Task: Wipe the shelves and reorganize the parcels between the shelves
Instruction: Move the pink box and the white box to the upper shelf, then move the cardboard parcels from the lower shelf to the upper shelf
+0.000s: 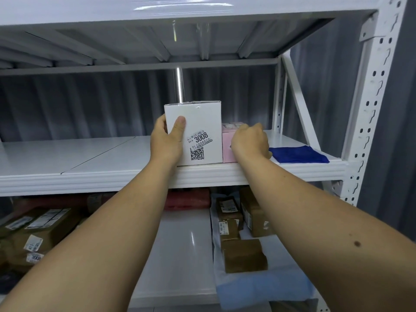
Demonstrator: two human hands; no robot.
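A white box [202,122] with a "3008" label and a QR code stands upright at the front of the middle shelf [90,174]. My left hand [167,140] grips its left edge, thumb across the front face. Right beside it stands a smaller pink box [227,147]. My right hand [249,140] holds the pink box from the right and top, fingers curled over it and hiding most of it. A folded blue cloth [297,154] lies on the same shelf, just right of my right hand.
On the lower shelf [186,255] lie several brown cardboard parcels at left [38,230] and right [245,255], a red bag [186,200] at the back and a pale blue plastic bag [258,287]. A white perforated upright [369,122] bounds the rack on the right.
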